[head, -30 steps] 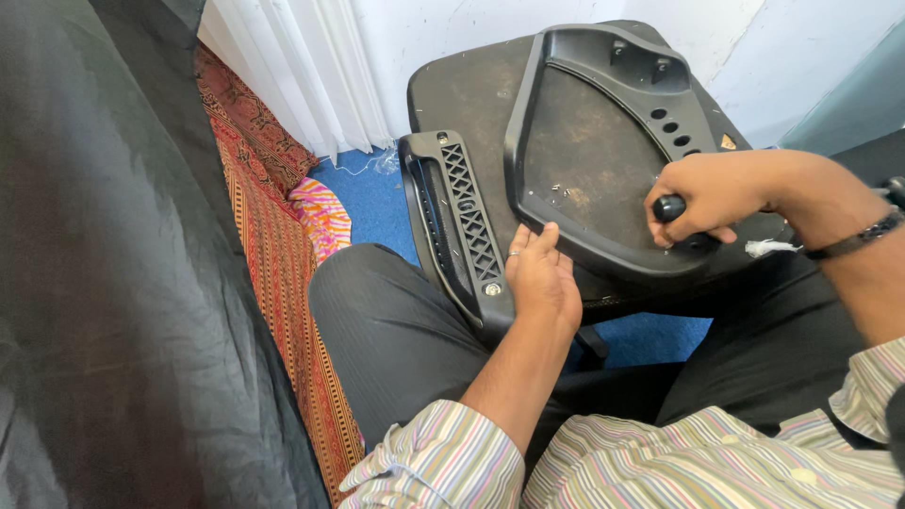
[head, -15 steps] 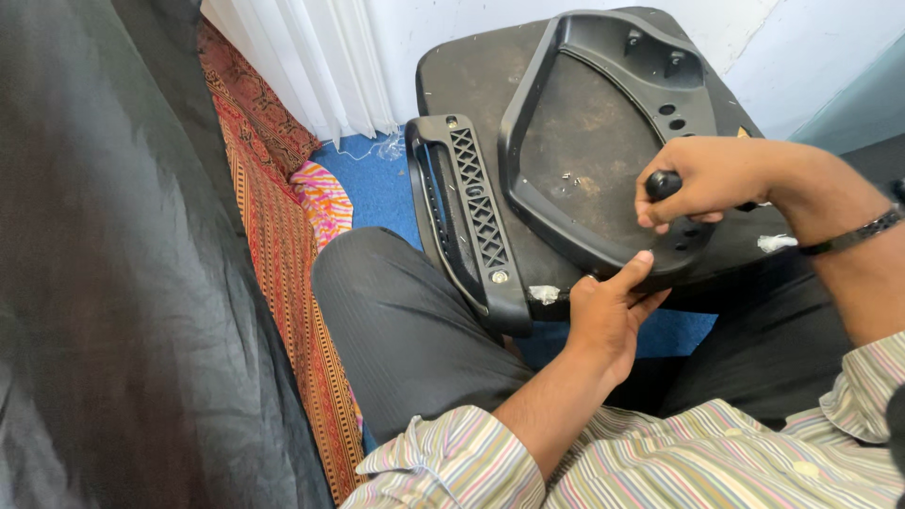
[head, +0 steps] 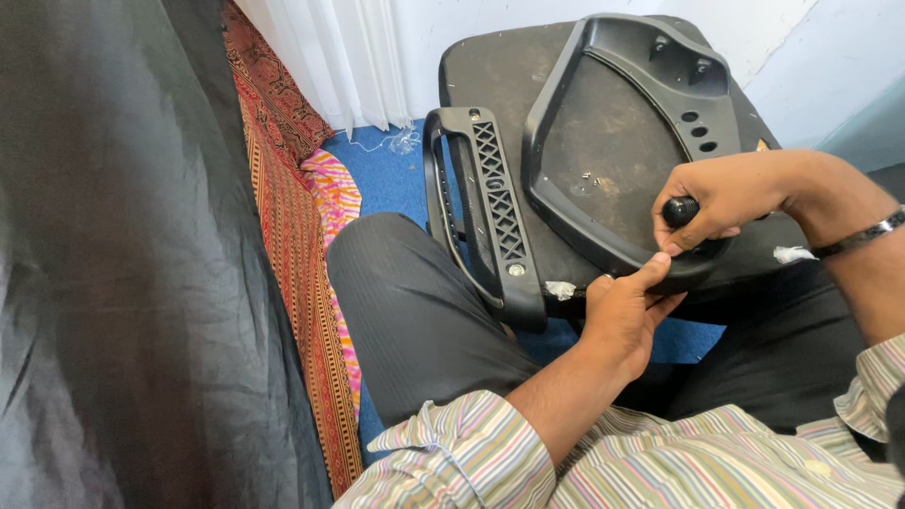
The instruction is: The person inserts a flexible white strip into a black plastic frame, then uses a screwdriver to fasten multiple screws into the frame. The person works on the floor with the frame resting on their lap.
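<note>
A person seated on the floor works on an upturned black chair seat [head: 528, 85] resting across the lap, its underside facing up. The right hand [head: 721, 198] is curled tight around a black tool handle [head: 681, 209] — most likely a screwdriver, though its tip is hidden — set against the near edge of a black plastic frame [head: 566, 141] lying on the seat. The left hand [head: 624, 316] braces that same edge from below, thumb pressed up against the rim, fingers loosely bent and holding nothing.

Just left of the frame, a black armrest [head: 485, 203] with a lattice grip stands off the seat's side. The parts look like rigid moulded plastic: stiff, fairly light piece by piece, dusty rather than slick, and unlikely to crack under a firm grip. The whole assembly is probably bulky and awkward — the armrest loop or the frame's thick rim seem the surest places to take hold.

No packages or signs are in view; two scraps of white paper or tape, one [head: 560, 289] by the armrest's foot and one [head: 792, 254] near the right wrist, cling to the seat. A patterned red-orange cloth [head: 302, 236] lies on the blue floor [head: 377, 174].
</note>
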